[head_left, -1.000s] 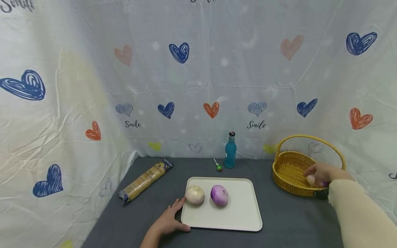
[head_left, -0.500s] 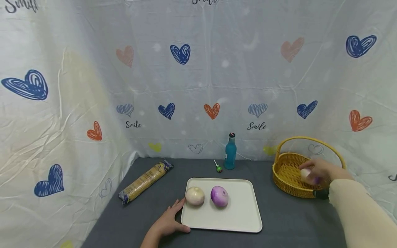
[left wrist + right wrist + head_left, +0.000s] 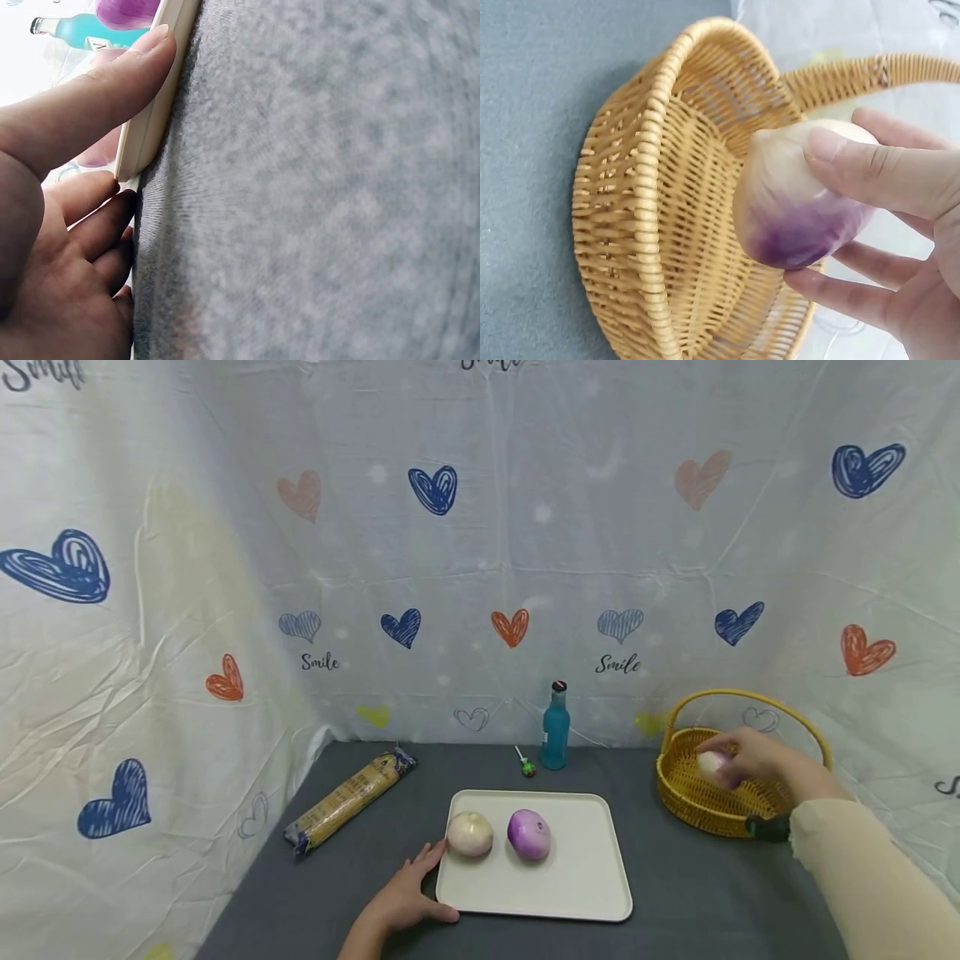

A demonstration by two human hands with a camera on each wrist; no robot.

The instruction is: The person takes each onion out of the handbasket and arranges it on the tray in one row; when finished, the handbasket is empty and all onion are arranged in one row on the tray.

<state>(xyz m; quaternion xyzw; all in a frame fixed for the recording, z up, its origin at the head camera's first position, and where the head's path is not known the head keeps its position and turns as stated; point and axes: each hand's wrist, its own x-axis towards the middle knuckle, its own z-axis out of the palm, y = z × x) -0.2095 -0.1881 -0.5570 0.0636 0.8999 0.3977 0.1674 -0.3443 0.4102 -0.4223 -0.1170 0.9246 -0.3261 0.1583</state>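
Observation:
My right hand (image 3: 761, 756) holds a white-and-purple turnip (image 3: 791, 202) between thumb and fingers, over the yellow wicker basket (image 3: 693, 814). In the right wrist view the turnip's white pointed tip and purple patch show, with the basket's woven bottom behind. A white rectangular tray (image 3: 573, 868) bears two more turnips: a mostly white one (image 3: 470, 835) at its left, a purple one (image 3: 529, 835) nearer the middle. My left hand (image 3: 401, 897) touches the tray's front left corner, its straight thumb on the front rim and its other fingers along the left side.
A long pack of dry noodles (image 3: 348, 797) lies at the left of the dark grey table. Behind the tray stand a blue bottle (image 3: 555, 735) and, beside it, a green lollipop (image 3: 528, 768). The basket's tall handle (image 3: 750, 693) arches beside my right wrist.
My right hand has lifted the turnip from the basket's right side and moved it left and up, over the basket. The left hand and the tray have stayed in place.

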